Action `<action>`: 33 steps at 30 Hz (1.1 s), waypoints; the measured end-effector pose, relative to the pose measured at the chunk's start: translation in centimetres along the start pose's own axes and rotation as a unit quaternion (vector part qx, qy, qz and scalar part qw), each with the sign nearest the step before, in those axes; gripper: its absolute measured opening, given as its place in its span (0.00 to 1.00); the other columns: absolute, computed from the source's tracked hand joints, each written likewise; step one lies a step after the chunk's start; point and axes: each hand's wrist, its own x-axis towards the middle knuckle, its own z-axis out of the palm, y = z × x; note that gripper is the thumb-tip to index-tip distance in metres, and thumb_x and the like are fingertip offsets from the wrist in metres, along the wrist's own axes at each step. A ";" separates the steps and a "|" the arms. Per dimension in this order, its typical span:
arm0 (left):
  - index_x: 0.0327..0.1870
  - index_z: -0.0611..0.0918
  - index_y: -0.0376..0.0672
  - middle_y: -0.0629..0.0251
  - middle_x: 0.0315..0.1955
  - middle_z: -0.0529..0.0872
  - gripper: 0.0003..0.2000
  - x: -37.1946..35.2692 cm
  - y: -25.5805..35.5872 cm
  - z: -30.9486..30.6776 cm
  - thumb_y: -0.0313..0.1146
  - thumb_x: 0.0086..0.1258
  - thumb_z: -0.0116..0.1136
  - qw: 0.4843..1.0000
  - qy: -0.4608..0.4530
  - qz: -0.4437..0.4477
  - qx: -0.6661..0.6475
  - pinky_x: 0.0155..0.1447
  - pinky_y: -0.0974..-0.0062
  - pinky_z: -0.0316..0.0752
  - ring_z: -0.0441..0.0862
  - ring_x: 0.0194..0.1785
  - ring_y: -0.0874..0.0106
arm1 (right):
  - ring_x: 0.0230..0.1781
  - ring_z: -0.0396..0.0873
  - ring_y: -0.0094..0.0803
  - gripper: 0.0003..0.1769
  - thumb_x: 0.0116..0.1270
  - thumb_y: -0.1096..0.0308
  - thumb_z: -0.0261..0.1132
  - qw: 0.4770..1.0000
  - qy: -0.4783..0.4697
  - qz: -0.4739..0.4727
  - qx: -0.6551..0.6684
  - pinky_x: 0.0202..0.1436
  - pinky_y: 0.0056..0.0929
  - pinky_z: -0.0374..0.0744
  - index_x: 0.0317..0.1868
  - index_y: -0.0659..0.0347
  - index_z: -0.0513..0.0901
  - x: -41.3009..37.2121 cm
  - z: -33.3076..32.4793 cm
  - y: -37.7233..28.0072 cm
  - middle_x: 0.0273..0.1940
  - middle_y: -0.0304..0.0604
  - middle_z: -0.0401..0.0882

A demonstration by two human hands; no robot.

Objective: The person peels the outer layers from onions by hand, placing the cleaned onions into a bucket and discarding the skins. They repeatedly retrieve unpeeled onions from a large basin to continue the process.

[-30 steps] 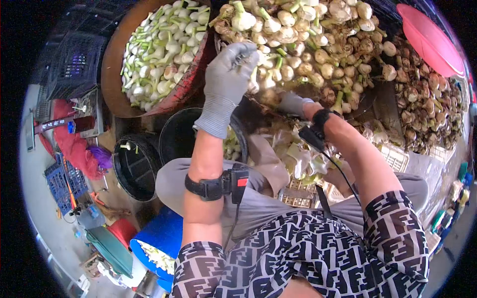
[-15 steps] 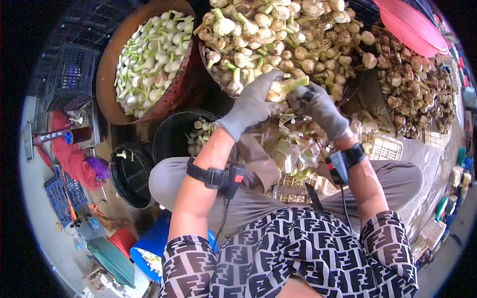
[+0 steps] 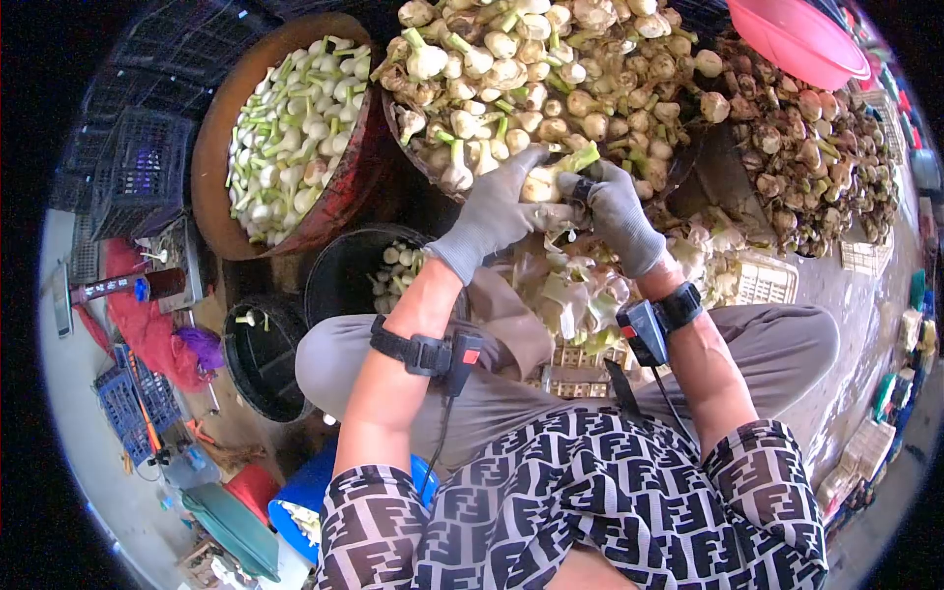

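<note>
A garlic bulb (image 3: 540, 187) with a short green stem is gripped in my gloved left hand (image 3: 497, 218). The stem points up and to the right. My gloved right hand (image 3: 621, 218) is closed right beside the bulb, around a small black tool (image 3: 583, 190); its working end is hidden. Just beyond both hands lies a large heap of untrimmed garlic bulbs (image 3: 590, 103) in a wide container. Below the hands, pale peeled garlic skins (image 3: 580, 295) pile up between my legs.
A rusty drum (image 3: 211, 187) holds cleaned white garlic at the left. Nearer stand a black bucket (image 3: 329, 275) with some bulbs and a second black tub (image 3: 258, 364). Darker garlic (image 3: 806, 167) is heaped at the right under a pink basin (image 3: 796, 44). A blue bucket (image 3: 305, 487) sits lower left.
My right hand has turned and drawn in closer to the bulb, its thumb and the black tool now against it. My left hand keeps its grip. The view has shifted slightly.
</note>
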 end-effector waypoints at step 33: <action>0.33 0.81 0.41 0.56 0.31 0.81 0.15 0.7 0.5 -1.1 0.41 0.51 0.66 0.983 0.085 -0.077 0.144 0.44 0.68 0.74 0.79 0.37 0.63 | 0.35 0.76 0.25 0.12 0.57 0.76 0.55 0.996 -0.058 -0.008 0.071 0.41 0.24 0.76 0.42 0.67 0.77 -0.6 -0.4 1.1 0.37 0.40 0.79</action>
